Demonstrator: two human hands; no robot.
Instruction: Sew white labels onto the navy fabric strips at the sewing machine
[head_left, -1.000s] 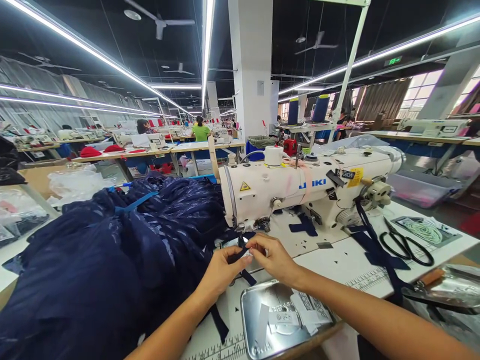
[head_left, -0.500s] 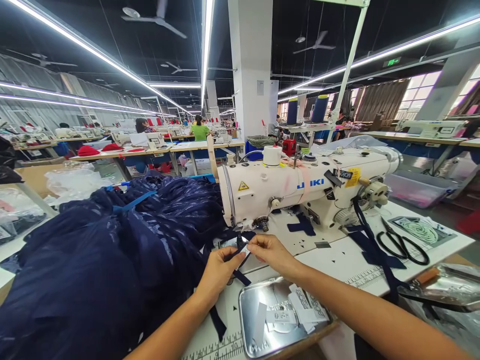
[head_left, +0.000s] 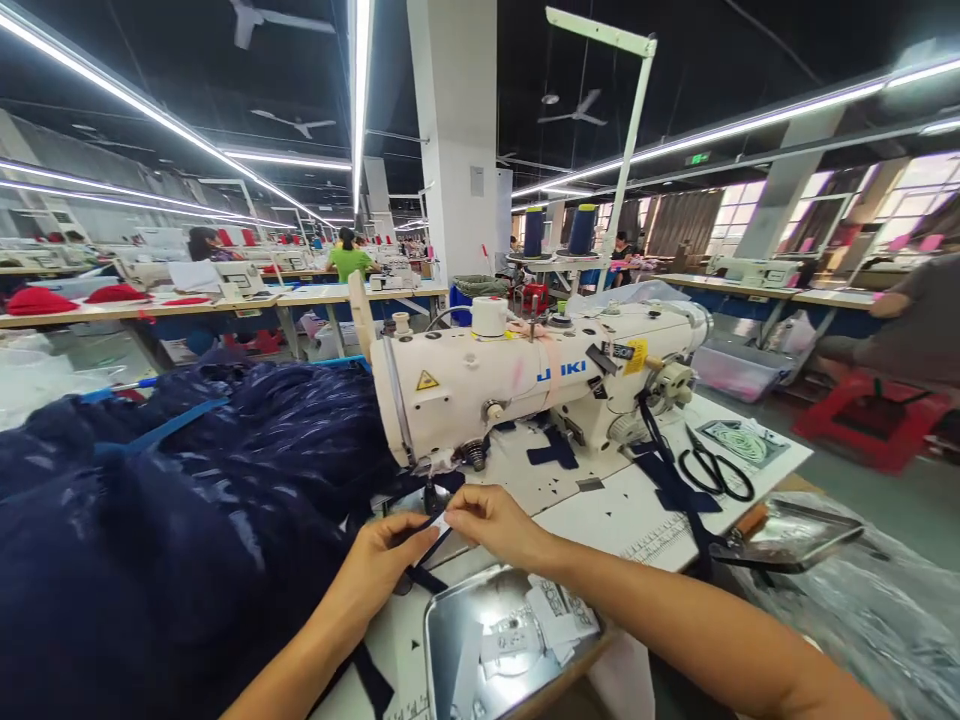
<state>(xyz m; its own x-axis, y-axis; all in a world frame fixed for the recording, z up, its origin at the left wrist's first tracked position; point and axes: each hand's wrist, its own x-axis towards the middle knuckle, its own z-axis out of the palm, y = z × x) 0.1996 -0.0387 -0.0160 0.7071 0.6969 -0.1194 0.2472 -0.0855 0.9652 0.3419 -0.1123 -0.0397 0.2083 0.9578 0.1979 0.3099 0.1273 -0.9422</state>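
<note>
White label [head_left: 444, 521], held before the needle end of the sewing machine: its long axis slants, the upper end pointing right and away from the wearer. The left hand [head_left: 379, 562] pinches its lower end between thumb and finger; the right hand [head_left: 499, 527] pinches the upper end likewise, both grips narrow. Below, a metal tray [head_left: 469, 603] contains loose printed labels [head_left: 514, 642]. To the right, a second tray [head_left: 814, 520] carries a brown-handled tool [head_left: 752, 520]. Beyond the hands stands the sewing machine [head_left: 480, 378]; past it, a translucent tub [head_left: 739, 368] has pinkish contents. Relative to half a second earlier, the view has swung right, bringing in a blurred person [head_left: 922, 315] above a red stool [head_left: 874, 425]; both pinches persist.
</note>
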